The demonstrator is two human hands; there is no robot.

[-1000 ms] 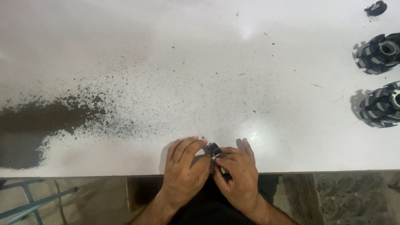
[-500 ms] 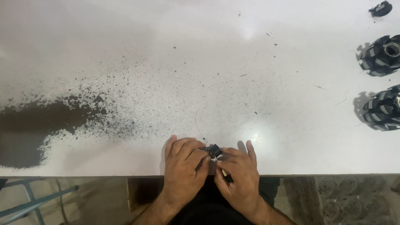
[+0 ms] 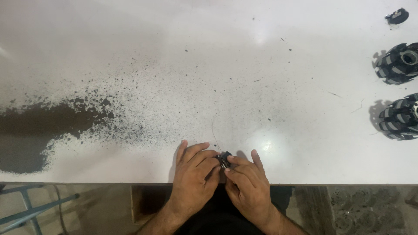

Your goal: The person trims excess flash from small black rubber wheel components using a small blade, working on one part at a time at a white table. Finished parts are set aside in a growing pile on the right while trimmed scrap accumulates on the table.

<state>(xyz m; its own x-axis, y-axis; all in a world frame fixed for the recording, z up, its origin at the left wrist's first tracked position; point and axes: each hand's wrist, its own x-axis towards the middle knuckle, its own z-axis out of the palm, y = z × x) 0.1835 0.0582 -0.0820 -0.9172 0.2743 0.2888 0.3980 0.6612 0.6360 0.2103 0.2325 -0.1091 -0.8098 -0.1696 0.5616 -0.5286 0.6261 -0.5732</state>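
Unmoved hands point(image 3: 222, 182) on speckled white table point(image 3: 209, 65)

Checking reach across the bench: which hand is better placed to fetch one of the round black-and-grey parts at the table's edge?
Probably the right hand. Both ribbed round parts lie on the right side of the white table; the left hand would have to cross over. Both hands pinch a small dark piece.
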